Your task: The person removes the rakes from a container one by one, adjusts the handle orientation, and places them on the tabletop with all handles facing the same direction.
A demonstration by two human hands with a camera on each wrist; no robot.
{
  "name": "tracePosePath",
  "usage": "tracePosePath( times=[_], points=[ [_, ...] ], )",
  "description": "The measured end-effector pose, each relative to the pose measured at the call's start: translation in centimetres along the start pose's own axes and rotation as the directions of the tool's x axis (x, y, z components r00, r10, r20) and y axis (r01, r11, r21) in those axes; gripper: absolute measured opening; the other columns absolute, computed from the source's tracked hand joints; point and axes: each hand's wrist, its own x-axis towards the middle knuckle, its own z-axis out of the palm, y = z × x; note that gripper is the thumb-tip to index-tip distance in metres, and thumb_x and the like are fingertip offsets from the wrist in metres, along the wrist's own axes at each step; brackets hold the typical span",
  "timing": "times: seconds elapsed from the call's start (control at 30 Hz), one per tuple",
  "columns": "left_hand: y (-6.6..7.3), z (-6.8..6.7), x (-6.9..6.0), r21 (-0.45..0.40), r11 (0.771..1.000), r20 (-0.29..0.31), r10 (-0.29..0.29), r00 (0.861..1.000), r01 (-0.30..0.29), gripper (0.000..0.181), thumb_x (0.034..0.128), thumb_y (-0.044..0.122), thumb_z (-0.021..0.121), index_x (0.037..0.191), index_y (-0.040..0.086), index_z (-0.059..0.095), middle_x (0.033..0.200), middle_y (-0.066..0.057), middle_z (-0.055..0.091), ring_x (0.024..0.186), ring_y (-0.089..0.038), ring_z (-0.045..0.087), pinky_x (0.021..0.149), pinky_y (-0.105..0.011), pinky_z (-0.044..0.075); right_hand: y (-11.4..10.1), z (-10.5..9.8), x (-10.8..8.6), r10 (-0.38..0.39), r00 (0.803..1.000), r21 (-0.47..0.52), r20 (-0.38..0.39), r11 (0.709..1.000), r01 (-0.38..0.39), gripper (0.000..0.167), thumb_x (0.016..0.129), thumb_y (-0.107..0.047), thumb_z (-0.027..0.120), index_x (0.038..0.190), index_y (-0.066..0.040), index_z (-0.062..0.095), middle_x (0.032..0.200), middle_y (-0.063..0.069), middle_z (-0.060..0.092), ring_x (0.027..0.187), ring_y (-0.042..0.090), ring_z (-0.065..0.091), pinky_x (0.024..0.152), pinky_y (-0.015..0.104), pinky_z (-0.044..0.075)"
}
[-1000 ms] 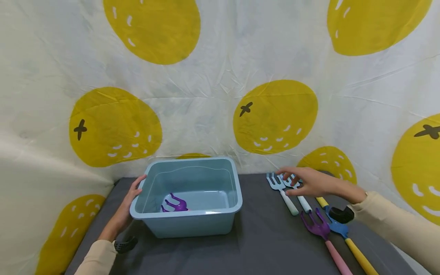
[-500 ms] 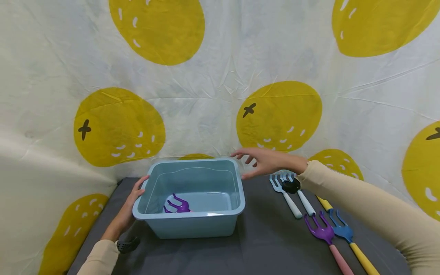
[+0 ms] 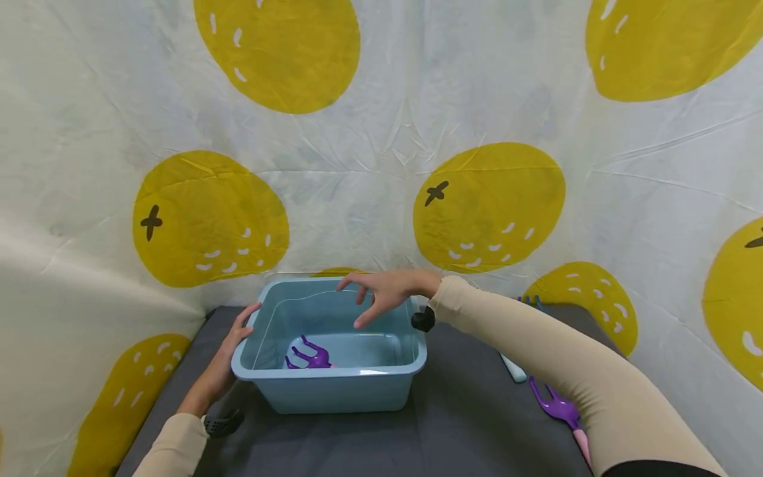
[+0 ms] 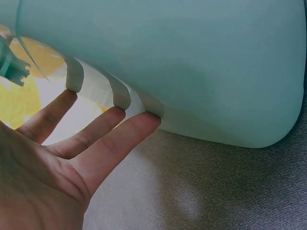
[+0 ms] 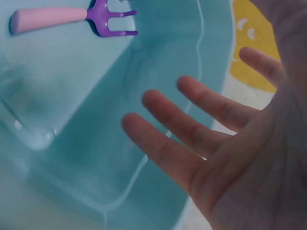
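Note:
A light blue plastic basin [image 3: 324,392] stands on the dark tabletop. On its floor lies a small purple hand fork [image 3: 314,358], whose pink handle [image 5: 53,20] shows in the right wrist view. My left hand [image 3: 222,361] is at the basin's left side, near the rim. In the left wrist view its fairly straight fingers [image 4: 122,141] touch the outer wall with their tips. Above the basin's right half hovers my right hand [image 3: 387,291], fingers spread and holding nothing. The right wrist view shows its fingers [image 5: 175,155] apart from the fork.
Right of the basin lie another purple fork [image 3: 559,405] with a pink handle and a pale handle [image 3: 512,368], partly hidden by my right sleeve [image 3: 554,358]. Blue tines [image 3: 532,302] show behind the arm. A cloth [image 3: 352,218] with yellow fruit prints hangs behind.
My right hand has moved left, from over the forks on the right to above the basin, and carries nothing. The left hand stays at the basin's side.

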Motion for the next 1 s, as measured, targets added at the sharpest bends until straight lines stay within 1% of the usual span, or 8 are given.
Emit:
tracePosePath(
  times=[0.1,0.2,0.33,0.43,0.53,0.6,0.8,1.0],
  points=[
    [-0.1,-0.2,-0.1,0.006,1.000,0.001,0.002,1.000,-0.002,0.059,0.1097,0.043,0.031,0.165,0.032,0.011,0.170,-0.009,-0.005,0.145,-0.046,0.015,0.110,-0.078,0.018,-0.5,1.1,2.1,0.035,0.997,0.017,0.062,0.999,-0.036,0.082,0.085,-0.053,0.080,0.151,-0.036,0.033,0.134,0.001,0.057,0.112,0.013,0.061,0.090,0.036,0.055],
    [-0.2,-0.5,-0.2,0.008,1.000,-0.001,0.005,1.000,-0.005,0.059,0.1097,0.043,0.030,0.165,0.032,0.012,0.170,-0.010,-0.004,0.145,-0.047,0.015,0.110,-0.078,0.018,-0.9,2.3,4.1,0.090,0.983,0.112,0.158,0.988,-0.108,0.079,0.087,-0.044,0.081,0.149,-0.032,0.033,0.125,0.004,0.062,0.106,0.017,0.065,0.088,0.045,0.058],
    [-0.3,-0.8,-0.3,0.011,1.000,0.001,-0.002,1.000,0.002,0.059,0.1095,0.044,0.031,0.164,0.033,0.011,0.170,-0.010,-0.005,0.145,-0.047,0.015,0.110,-0.077,0.019,-1.0,4.1,6.4,0.189,0.944,0.130,0.271,0.964,-0.230,0.079,0.087,-0.042,0.082,0.148,-0.032,0.033,0.116,0.008,0.064,0.102,0.029,0.070,0.088,0.053,0.057],
    [-0.3,-0.8,-0.2,0.012,1.000,0.003,-0.003,1.000,0.002,0.059,0.1092,0.044,0.032,0.164,0.034,0.012,0.170,-0.009,-0.004,0.145,-0.047,0.016,0.111,-0.076,0.020,-1.1,5.5,7.6,0.254,0.914,0.065,0.317,0.955,-0.288,0.079,0.086,-0.045,0.082,0.147,-0.032,0.034,0.129,0.010,0.056,0.103,0.032,0.071,0.084,0.050,0.059],
    [-0.2,-0.7,-0.2,0.011,1.000,0.006,0.007,1.000,-0.008,0.059,0.1093,0.043,0.032,0.164,0.034,0.013,0.169,-0.009,-0.002,0.144,-0.047,0.018,0.111,-0.076,0.021,-1.1,6.6,8.4,0.298,0.892,0.007,0.339,0.948,-0.319,0.073,0.089,-0.045,0.079,0.146,-0.030,0.035,0.142,0.010,0.046,0.101,0.029,0.072,0.079,0.043,0.060],
    [-0.2,-0.7,-0.2,0.004,1.000,0.008,0.017,1.000,-0.017,0.058,0.1096,0.042,0.032,0.164,0.032,0.014,0.169,-0.010,0.000,0.143,-0.046,0.019,0.111,-0.075,0.021,-1.0,7.2,8.7,0.322,0.881,-0.022,0.348,0.942,-0.335,0.069,0.091,-0.045,0.077,0.144,-0.029,0.037,0.142,0.008,0.045,0.098,0.028,0.073,0.078,0.040,0.060],
    [-0.3,-0.5,-0.3,-0.010,1.000,0.026,0.027,0.999,-0.026,0.057,0.1103,0.040,0.031,0.164,0.031,0.014,0.168,-0.010,0.002,0.143,-0.045,0.021,0.111,-0.074,0.023,-0.5,8.9,9.0,0.386,0.837,-0.075,0.387,0.918,-0.389,0.047,0.091,-0.036,0.076,0.129,-0.028,0.048,0.109,0.005,0.062,0.092,0.022,0.068,0.082,0.040,0.056],
    [-0.4,-0.6,-0.3,-0.011,1.000,0.019,0.024,1.000,-0.024,0.057,0.1096,0.041,0.031,0.164,0.032,0.015,0.169,-0.010,0.003,0.143,-0.045,0.021,0.111,-0.075,0.022,-0.4,10.2,9.1,0.437,0.840,-0.158,0.322,0.899,-0.407,0.027,0.090,-0.024,0.076,0.111,-0.029,0.060,0.102,0.003,0.064,0.091,0.022,0.063,0.080,0.043,0.054]
  ],
)
